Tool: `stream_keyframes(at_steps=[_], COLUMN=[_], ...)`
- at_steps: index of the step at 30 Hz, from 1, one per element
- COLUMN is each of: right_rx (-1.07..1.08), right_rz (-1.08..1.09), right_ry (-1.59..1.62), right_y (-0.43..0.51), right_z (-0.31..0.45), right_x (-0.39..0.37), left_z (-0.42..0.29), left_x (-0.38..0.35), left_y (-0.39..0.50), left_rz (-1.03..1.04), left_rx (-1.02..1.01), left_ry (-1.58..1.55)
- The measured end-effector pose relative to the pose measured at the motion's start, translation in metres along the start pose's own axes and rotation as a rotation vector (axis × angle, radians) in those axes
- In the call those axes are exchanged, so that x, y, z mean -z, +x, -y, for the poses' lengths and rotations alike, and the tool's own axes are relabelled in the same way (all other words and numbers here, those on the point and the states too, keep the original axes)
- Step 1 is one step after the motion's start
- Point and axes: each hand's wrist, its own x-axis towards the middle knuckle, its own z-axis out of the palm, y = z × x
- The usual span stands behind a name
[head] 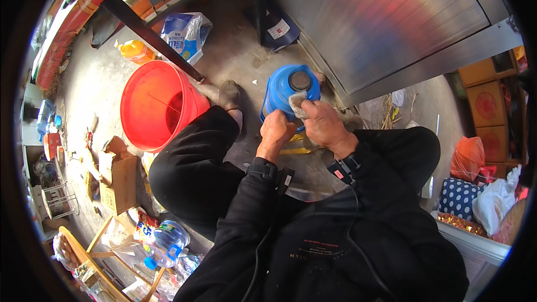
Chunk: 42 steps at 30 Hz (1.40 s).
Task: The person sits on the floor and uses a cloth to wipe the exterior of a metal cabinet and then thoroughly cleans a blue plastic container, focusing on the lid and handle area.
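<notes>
A blue thermos flask (277, 86) with a dark round stopper (300, 80) stands between my feet, its top towards me. My left hand (275, 131) is closed against the flask's near side, seemingly on its handle; the fingertips are hidden. In my right hand (329, 126) is a folded greyish cloth (298, 104), pressed to the flask's shoulder just below the stopper. Below my hands, yellow strips (295, 150) show near the floor.
A large red bucket (140, 109) stands left, with an orange bottle (136, 52) and a plastic bag (184, 35) behind it. A metal door panel (377, 21) rises at right. A torn cardboard box (119, 188) and a large water bottle (170, 239) lie left of my legs.
</notes>
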Motion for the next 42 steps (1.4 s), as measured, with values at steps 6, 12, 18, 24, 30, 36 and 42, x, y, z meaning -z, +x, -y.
stream_keyframes(at_steps=[6, 12, 18, 24, 30, 36, 42], right_rx=[0.024, -0.207, -0.167, -0.11, -0.236, -0.372, -0.26], right_rz=[-0.066, 0.106, 0.059, 0.047, -0.203, -0.093, -0.234], right_ry=[0.125, 0.613, 0.903, 0.707, 0.691, 0.349, 0.326], right_y=[-0.018, -0.037, -0.036, -0.034, -0.033, -0.018, 0.002], right_z=[0.013, 0.027, 0.02, 0.008, -0.004, -0.021, -0.03], right_x=[0.03, 0.076, 0.076, 0.073, 0.063, 0.024, 0.009], left_z=[-0.018, -0.039, -0.045, -0.035, -0.021, -0.062, -0.068], left_x=[0.053, 0.095, 0.072, 0.068, 0.141, 0.12, 0.103], left_y=[-0.013, -0.054, -0.068, -0.055, -0.011, 0.078, 0.106], left_rz=[0.024, 0.076, 0.549, 0.394, -0.267, -0.508, -0.156], left_rx=[-0.079, -0.438, -0.252, -0.242, -0.317, -0.604, -0.822], left_ry=[0.292, -0.201, -1.041, -0.947, -0.672, 0.039, 0.137])
